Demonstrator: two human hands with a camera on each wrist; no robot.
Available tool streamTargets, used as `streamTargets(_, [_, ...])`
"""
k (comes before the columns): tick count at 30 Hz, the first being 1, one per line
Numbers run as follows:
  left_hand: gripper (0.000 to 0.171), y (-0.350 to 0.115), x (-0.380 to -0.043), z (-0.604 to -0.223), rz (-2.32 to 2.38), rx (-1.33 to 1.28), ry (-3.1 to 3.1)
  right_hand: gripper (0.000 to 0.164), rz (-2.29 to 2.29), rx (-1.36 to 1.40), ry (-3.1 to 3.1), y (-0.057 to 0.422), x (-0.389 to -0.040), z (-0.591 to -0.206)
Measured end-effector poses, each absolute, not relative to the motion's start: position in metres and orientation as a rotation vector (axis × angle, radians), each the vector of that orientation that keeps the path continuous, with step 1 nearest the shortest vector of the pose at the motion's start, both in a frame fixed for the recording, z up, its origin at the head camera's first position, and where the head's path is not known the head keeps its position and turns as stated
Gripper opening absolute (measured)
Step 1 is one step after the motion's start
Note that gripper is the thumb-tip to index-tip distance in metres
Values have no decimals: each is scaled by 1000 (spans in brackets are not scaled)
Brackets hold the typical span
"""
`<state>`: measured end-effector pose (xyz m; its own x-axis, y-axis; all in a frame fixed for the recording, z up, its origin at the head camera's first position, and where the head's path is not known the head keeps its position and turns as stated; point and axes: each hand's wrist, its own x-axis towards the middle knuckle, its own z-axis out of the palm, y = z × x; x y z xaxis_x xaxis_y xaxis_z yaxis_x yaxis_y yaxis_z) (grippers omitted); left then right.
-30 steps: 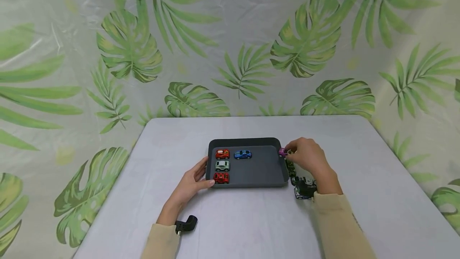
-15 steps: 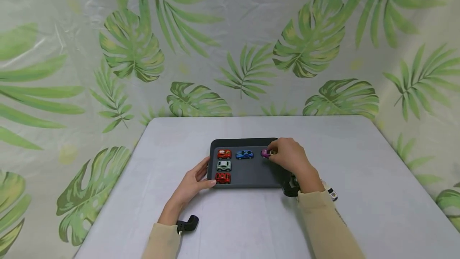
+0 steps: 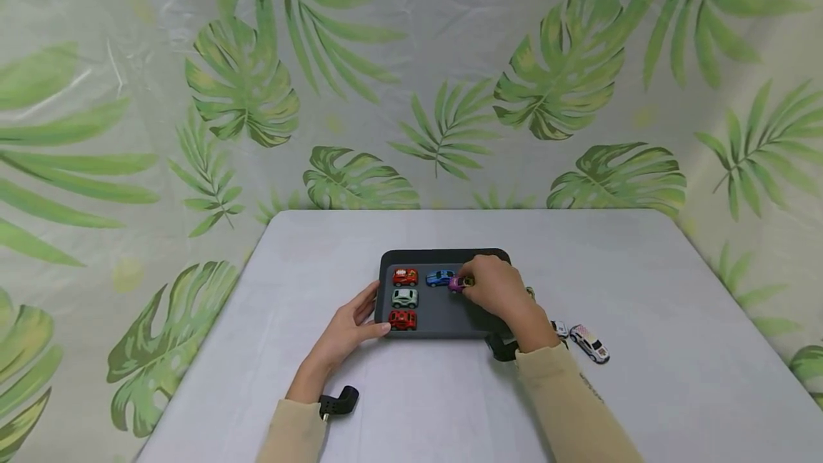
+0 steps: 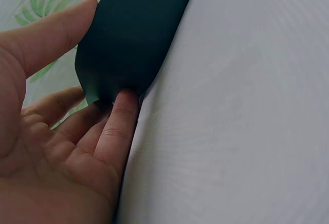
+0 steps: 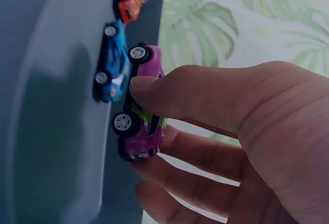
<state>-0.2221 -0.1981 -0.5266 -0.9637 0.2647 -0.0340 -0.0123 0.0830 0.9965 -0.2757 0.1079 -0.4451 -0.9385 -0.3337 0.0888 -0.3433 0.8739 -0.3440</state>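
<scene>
In the head view, a dark grey tray lies on the table. My left hand grips its left front corner, thumb on the rim and fingers along the side. My right hand pinches a purple toy car between thumb and fingers above the tray, just right of a blue toy car; the right wrist view shows the two close together. At the tray's left stand a red toy car, a pale green toy car and another red toy car.
Right of the tray, a white toy car lies on the white table, beside another white car partly covered by my right forearm. A bit of a green toy car shows behind my right wrist. A leaf-printed sheet hangs behind.
My right hand has carried the purple car leftward from the tray's right edge to beside the blue car. White cars at the right have come into sight. My left hand stays on the tray.
</scene>
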Motion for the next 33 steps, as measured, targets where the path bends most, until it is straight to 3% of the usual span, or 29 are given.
streamTargets(33, [93,-195,-222,-526,1963,203,2181,24,343,628,-2976,71,-270,-470])
